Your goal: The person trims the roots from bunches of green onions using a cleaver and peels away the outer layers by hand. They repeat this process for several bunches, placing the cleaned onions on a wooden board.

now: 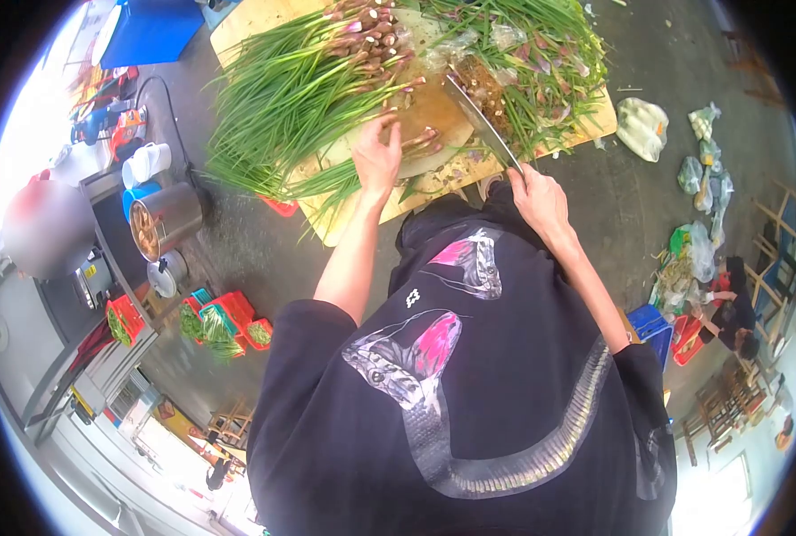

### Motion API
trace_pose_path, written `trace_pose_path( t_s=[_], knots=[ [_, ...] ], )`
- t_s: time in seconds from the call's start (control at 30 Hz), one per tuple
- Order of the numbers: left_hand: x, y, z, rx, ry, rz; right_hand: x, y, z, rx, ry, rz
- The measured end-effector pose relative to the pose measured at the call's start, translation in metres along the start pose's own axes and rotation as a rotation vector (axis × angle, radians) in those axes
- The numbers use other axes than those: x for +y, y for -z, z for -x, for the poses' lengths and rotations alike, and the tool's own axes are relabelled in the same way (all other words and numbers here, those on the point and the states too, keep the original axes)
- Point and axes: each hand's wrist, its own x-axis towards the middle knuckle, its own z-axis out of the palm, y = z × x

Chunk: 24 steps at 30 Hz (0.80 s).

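Note:
A long-bladed knife is in my right hand, whose fingers wrap round the handle. Its blade points away over the cutting board. My left hand is over the board's left side, thumb and fingers apart, beside the spring onions. A large pile of spring onions lies to the left, with reddish bulbs facing right. A few bulbs lie just right of my left hand. Right of the blade is a heap of trimmed greens and peelings.
The wooden table ends just before my body. A filled plastic bag lies on the floor to the right. A large metal pot and red crates stand left. Another person is at far right, near more vegetables.

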Motion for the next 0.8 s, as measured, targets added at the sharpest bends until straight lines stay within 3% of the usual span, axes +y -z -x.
trace_pose_path(
  t_s=[0.03, 0.13, 0.27, 0.47, 0.67, 0.8],
  knots=[
    [-0.004, 0.002, -0.005, -0.003, 0.064, -0.006, 0.0, -0.001, 0.001, 0.001, 0.003, 0.008],
    [-0.02, 0.003, -0.022, 0.11, -0.152, -0.197, -0.001, -0.003, 0.003, -0.011, -0.008, 0.009],
    [-0.03, 0.012, -0.031, -0.069, -0.166, -0.285, -0.001, -0.006, 0.001, -0.006, 0.009, 0.012],
    [-0.007, 0.022, -0.033, -0.118, -0.254, -0.222, -0.001, -0.007, 0.004, 0.003, -0.002, -0.011],
    [0.006, -0.011, -0.027, -0.21, -0.255, -0.128, -0.011, 0.0, 0.01, 0.0, -0.008, -0.058],
    [0.01, -0.018, -0.022, -0.274, -0.149, -0.105, -0.021, 0.009, 0.015, -0.052, -0.014, -0.107]
  ],
)
